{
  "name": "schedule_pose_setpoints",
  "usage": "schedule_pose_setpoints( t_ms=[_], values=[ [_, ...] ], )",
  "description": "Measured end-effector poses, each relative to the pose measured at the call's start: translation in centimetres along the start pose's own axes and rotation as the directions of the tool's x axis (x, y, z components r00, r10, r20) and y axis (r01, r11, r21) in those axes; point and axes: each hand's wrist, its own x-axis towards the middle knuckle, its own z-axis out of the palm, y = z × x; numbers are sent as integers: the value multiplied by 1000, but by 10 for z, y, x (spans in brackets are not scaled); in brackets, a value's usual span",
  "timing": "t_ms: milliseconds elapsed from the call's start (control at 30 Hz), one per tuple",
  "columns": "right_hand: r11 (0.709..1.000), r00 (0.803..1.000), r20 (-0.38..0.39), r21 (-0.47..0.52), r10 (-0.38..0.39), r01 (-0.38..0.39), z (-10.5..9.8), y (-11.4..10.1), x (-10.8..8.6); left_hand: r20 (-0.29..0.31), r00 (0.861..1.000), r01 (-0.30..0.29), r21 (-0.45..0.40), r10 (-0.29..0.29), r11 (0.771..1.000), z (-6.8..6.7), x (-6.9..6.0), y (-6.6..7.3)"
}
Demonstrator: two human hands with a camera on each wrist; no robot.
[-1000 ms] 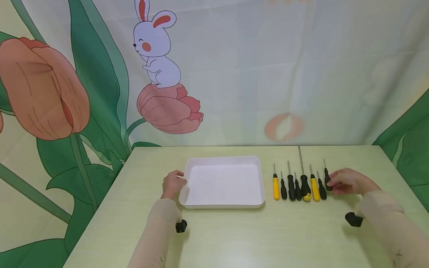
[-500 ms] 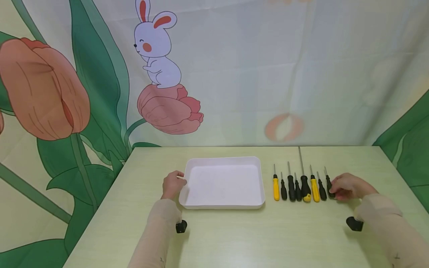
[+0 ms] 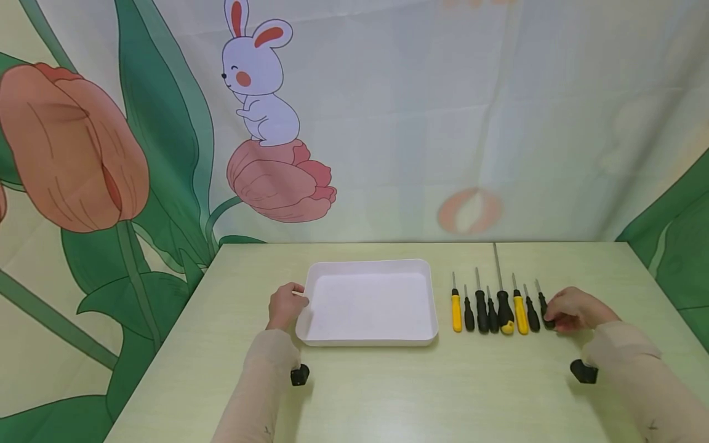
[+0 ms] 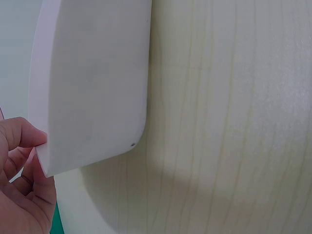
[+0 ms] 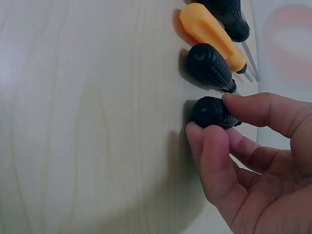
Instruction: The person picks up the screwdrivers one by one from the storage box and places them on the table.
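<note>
At the right end of a row of screwdrivers, my right hand [image 3: 576, 309] pinches the black handle of a small screwdriver [image 3: 543, 303] between thumb and fingers. In the right wrist view this screwdriver [image 5: 209, 112] lies at the table surface, its handle end facing the camera. A white rectangular tray [image 3: 368, 301] stands left of the row. My left hand [image 3: 285, 306] grips the tray's left rim; in the left wrist view thumb and fingers [image 4: 22, 134] pinch the rim near a corner.
Several more screwdrivers lie side by side between tray and right hand: yellow-handled ones [image 3: 456, 312], black ones [image 3: 482, 311], and a long-shafted black-and-yellow one [image 3: 504, 311]. Behind the pale wooden table [image 3: 421, 394] hangs a printed curtain [image 3: 388, 123].
My right hand has drawn the small black screwdriver a little toward me and lowered it in line with the row. The left hand and the tray stay where they were.
</note>
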Motion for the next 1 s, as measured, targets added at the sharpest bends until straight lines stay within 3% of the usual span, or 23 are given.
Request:
schedule_pose_setpoints(
  t_ms=[500,1000],
  values=[
    [997,998,-45,-48,51,-53,2,-2,3,-1,1000,-15,0,15,1000,0,0,1],
    [993,997,-42,-93,71,-75,3,-6,-1,10,1000,-4,4,4,1000,-2,-2,3]
  ],
)
